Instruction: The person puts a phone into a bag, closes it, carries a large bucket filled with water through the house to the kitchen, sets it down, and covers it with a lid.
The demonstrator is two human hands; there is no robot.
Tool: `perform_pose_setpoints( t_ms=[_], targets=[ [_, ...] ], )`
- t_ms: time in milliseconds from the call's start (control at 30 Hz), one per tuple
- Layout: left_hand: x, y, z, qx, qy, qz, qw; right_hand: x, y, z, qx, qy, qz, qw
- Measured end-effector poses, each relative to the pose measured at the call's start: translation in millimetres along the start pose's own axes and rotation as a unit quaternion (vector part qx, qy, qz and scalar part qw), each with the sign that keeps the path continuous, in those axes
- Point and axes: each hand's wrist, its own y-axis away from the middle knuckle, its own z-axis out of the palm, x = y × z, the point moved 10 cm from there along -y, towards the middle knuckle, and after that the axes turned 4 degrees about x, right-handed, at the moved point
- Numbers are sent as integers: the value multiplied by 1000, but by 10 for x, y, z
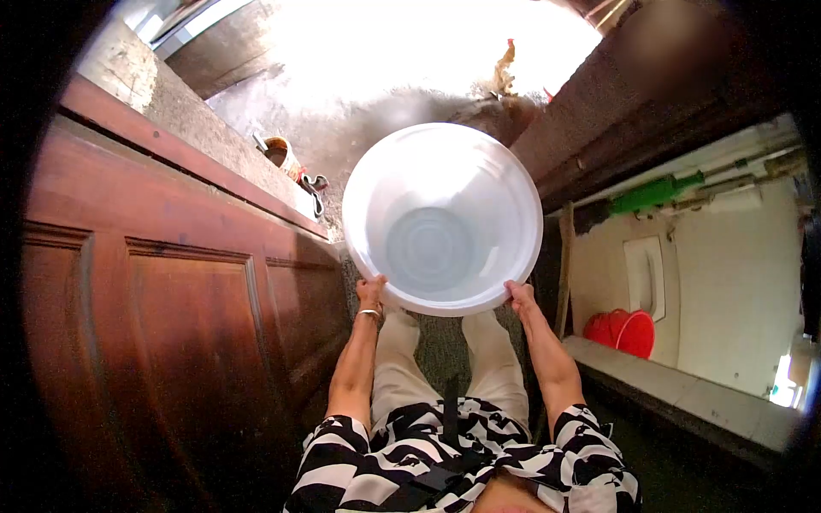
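A large round white plastic tub [430,250] is held out in front of my legs, its open side facing up toward me. Nothing shows inside it apart from light reflections. My left hand [370,293] grips the near rim on the left, thumb over the edge, with a bracelet at the wrist. On the near right of the rim, my right hand [519,296] is closed in the same way. The fingers under the rim are hidden on both sides.
A brown wooden panelled door [188,291] stands close on my left. Beyond the tub is a bright doorway with a chicken [505,68] outside and a bucket [279,154] by the wall. At right, a red bucket [631,333] sits behind a low ledge [684,389].
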Motion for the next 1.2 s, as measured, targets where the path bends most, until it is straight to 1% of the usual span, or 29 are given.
perform_pose_setpoints(
  t_ms=[33, 67, 133, 167, 200, 233, 267, 300, 333, 400, 433, 467, 533, 567, 600, 633, 667, 700, 767, 800, 867, 900, 933, 967, 1000, 1067, 1100, 1133, 1200],
  targets=[
    [-41, 215, -146, 42, -28, -3, 999, 162, 58, -84, -12, 4, 3, 1000],
    [-103, 328, -214, 40, -27, 0, 999, 239, 68, -137, -27, 10, -1, 1000],
    [-388, 600, -381, 39, -16, -8, 999, 445, 66, -337, -25, 32, -7, 999],
    [-518, 690, -516, 71, -73, 0, 995, 549, 78, -422, -22, 53, -6, 998],
    [-681, 628, -597, 76, -67, 0, 995, 581, 106, -455, -27, 58, -10, 998],
    [-944, 499, -651, 60, -30, 0, 998, 611, 121, -534, -28, 56, -20, 998],
    [-1121, 618, -703, 45, 1, -4, 999, 741, 115, -684, -27, 55, -23, 998],
    [-1325, 777, -828, 48, -5, -9, 999, 854, 98, -708, -65, 39, -53, 996],
    [-1480, 917, -941, 48, -14, -10, 999, 1035, 123, -875, -65, 38, -49, 996],
    [-1481, 1090, -1038, 42, -20, 8, 999, 1253, 262, -954, -60, 105, 14, 993],
    [-1647, 1193, -1125, 52, 12, -15, 998, 1265, 430, -1025, -52, 64, -1, 997],
    [-1709, 1295, -1212, 50, 8, -17, 999, 1432, 491, -1094, -49, 62, 3, 997],
    [-1869, 1445, -1280, 10, 49, -35, 998, 1554, 530, -1228, -42, 14, -47, 998],
    [-1953, 1590, -1239, -81, 61, -68, 993, 1728, 489, -1314, -57, 35, -36, 997],
    [-2053, 1806, -1376, -74, 59, -78, 992, 1799, 576, -1376, -54, 37, -29, 997],
    [-1997, 1991, -1419, -61, 108, -54, 991, 2055, 456, -1471, -81, 11, -42, 996],
    [-1951, 2103, -1445, -49, 164, -26, 985, 2081, 470, -1488, -110, -14, -63, 992],
    [-2106, 2121, -1461, -51, 186, -5, 981, 2130, 430, -1564, -115, -8, -68, 991],
    [-2437, 2261, -1611, -54, 212, -23, 975, 2319, 456, -1788, -123, 27, -62, 990],
    [-2572, 2220, -1634, -65, 237, -32, 969, 2343, 307, -1825, -132, 35, -67, 988],
    [-2913, 2269, -1836, -41, 225, -41, 973, 2636, 123, -2129, -74, 141, -104, 982],
    [-3054, 2301, -1893, -45, 247, -50, 967, 2736, 349, -2237, -77, 141, -102, 982],
    [-3116, 2347, -1969, -49, 268, -58, 960, 2785, 635, -2286, -104, 79, -89, 987],
    [-3262, 2339, -2132, -25, 220, -45, 974, 2804, 847, -2243, -132, 13, -80, 988],
    [-3263, 2493, -2211, -26, 215, -43, 975, 2924, 893, -2288, -132, 8, -78, 988],
    [-3322, 2790, -2276, -47, 249, 3, 967, 3133, 907, -2533, -124, 56, -90, 987],
    [-3455, 2855, -2286, -93, 266, -15, 959, 3094, 1294, -2609, -136, -14, -94, 986],
    [-3519, 2872, -2367, -93, 268, -18, 959, 3122, 1417, -2668, -134, -11, -95, 986],
    [-3673, 3141, -2537, -88, 261, -69, 959, 3364, 1523, -2798, -152, 31, -56, 986]
  ],
)
